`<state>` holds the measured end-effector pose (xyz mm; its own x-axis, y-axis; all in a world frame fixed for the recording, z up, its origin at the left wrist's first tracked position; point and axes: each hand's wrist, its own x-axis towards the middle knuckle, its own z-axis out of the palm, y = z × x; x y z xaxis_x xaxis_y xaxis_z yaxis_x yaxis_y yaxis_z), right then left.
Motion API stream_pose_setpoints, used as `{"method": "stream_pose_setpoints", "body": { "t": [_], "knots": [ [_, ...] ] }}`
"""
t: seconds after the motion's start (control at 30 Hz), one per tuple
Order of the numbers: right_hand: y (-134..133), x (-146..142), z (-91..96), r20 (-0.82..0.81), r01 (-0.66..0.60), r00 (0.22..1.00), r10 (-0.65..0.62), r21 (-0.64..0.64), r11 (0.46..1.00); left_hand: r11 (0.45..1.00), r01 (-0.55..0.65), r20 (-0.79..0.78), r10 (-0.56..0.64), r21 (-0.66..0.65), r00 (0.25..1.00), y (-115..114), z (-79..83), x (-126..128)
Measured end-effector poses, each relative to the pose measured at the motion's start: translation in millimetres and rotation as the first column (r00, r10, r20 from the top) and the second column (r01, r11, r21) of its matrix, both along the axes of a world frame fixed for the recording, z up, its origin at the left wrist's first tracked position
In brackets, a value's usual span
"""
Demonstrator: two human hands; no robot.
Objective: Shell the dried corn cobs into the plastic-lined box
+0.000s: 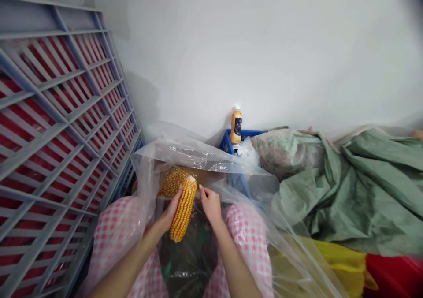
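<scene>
A yellow ear of corn (183, 212) is tilted over my lap, its pale tip pointing away from me. Several kernels are gone near that tip, where white cob shows. My left hand (173, 210) is closed around the ear from the left side, with some fingers hidden behind it. Just right of the tip is my right hand (210, 203), fingers curled and thumb close to the index finger; whether a kernel is between them cannot be made out. Beyond the ear, loose corn kernels (175, 181) lie heaped inside a clear plastic bag (191, 152) spread open before my knees.
Stacked plastic crates (66, 126) rise close on the left. A blue basket (227, 144) by the wall holds an orange drink bottle (236, 125) and plastic wrapping. Green tarp-like cloth (363, 192) covers the right side, with yellow and red fabric (393, 273) below it.
</scene>
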<state>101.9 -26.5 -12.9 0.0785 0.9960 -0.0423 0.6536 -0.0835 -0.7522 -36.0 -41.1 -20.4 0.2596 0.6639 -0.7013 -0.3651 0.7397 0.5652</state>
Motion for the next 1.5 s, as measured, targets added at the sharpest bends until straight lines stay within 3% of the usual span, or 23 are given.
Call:
{"method": "stream_pose_setpoints", "body": {
  "t": [0.33,0.6,0.7,0.83,1.0,1.13,1.33,1.5],
  "knots": [
    [-1.9,2.5,0.6,0.087,-0.025,0.996,0.024,0.019,0.999,1.000,-0.017,-0.044,0.017,0.016,0.999,0.5,3.8,0.9],
    [-4.7,5.2,0.8,0.228,-0.065,0.972,0.063,0.000,0.998,0.986,0.121,-0.211,-0.095,0.111,0.973,-3.8,-2.5,-3.3],
    [-7.6,2.1,-2.5,0.246,-0.074,0.967,0.071,0.003,0.997,0.991,0.101,-0.151,-0.087,0.087,0.985,-5.9,-7.1,-3.8],
    [-7.0,-3.9,-6.2,0.176,-0.077,0.982,0.070,0.037,0.996,0.996,0.090,0.005,-0.090,-0.024,0.996,-5.7,-15.4,-5.4],
    [-0.4,-3.2,-4.7,0.002,-0.092,0.996,0.092,0.060,0.994,0.988,0.141,0.074,-0.136,-0.064,0.988,-2.7,-15.5,-9.0],
    [0.4,2.2,-1.9,-0.174,-0.131,0.974,0.146,0.092,0.987,0.976,0.213,0.136,-0.206,-0.037,0.969,-1.7,-5.7,-12.0],
    [-2.1,6.9,0.7,-0.285,-0.155,0.942,0.175,0.093,0.984,0.963,0.269,0.182,-0.267,0.012,0.946,-3.4,1.3,-15.7],
    [0.1,4.8,-1.0,-0.378,-0.174,0.907,0.184,0.060,0.983,0.980,0.198,0.121,-0.199,0.023,0.972,-1.8,3.2,-13.1]
  ]
}}
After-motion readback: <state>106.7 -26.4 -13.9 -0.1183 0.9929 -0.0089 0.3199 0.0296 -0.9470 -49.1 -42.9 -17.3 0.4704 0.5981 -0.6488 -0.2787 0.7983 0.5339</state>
